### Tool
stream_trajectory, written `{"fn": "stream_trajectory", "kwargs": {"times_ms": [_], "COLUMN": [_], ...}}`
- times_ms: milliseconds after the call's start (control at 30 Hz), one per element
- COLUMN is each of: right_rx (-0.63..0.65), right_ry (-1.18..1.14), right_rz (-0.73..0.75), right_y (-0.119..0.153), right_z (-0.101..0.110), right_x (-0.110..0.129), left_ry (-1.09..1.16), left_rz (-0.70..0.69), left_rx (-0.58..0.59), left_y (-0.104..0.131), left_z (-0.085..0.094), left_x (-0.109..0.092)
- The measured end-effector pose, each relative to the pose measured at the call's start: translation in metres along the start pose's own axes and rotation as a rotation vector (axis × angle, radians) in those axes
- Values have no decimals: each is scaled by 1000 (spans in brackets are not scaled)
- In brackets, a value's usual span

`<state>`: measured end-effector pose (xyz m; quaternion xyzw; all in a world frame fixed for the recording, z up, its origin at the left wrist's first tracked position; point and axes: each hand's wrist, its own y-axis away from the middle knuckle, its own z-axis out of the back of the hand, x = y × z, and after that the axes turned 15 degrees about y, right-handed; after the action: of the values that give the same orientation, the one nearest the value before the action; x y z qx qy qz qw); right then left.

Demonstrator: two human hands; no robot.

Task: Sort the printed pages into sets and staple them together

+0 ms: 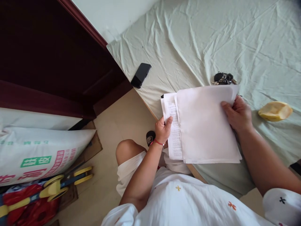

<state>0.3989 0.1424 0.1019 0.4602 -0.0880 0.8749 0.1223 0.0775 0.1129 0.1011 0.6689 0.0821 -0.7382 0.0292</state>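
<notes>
A loose stack of paper sheets (207, 125) is held between my two hands above the edge of the cloth-covered surface. The top sheet is blank; a printed page (174, 128) shows beneath it along the left side. My left hand (163, 129) grips the left edge, thumb on top of the printed page. At the upper right edge, my right hand (240, 114) pinches the sheets with its thumb on the blank page, the other fingers partly hidden behind. A bunch of keys (224, 78) lies just beyond the stack's top edge.
On the wrinkled pale green cloth (188, 56) lie a black phone (141, 75) at the left edge and a yellow cut fruit (275, 111) at the right. A big white sack (42, 150) and a yellow-and-blue wheeled thing (51, 190) stand on the floor at left.
</notes>
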Motion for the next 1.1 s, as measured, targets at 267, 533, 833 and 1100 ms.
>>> {"fn": "stream_trajectory", "kwargs": {"times_ms": [267,533,833,1100], "right_rx": [-112,-50,18,45], "right_ry": [-272,-301,-323,-356], "right_rz": [-26,-63,-40,-4], "right_y": [-1,3,7,13], "right_z": [-4,1,0,-3], "right_x": [5,12,15,15], "left_ry": [131,34,42,72], "left_rz": [4,6,6,5], "left_rx": [10,55,56,59], "left_y": [0,-2,1,3], "left_z": [0,-1,-3,-3], "left_x": [2,-6,-7,-8]}}
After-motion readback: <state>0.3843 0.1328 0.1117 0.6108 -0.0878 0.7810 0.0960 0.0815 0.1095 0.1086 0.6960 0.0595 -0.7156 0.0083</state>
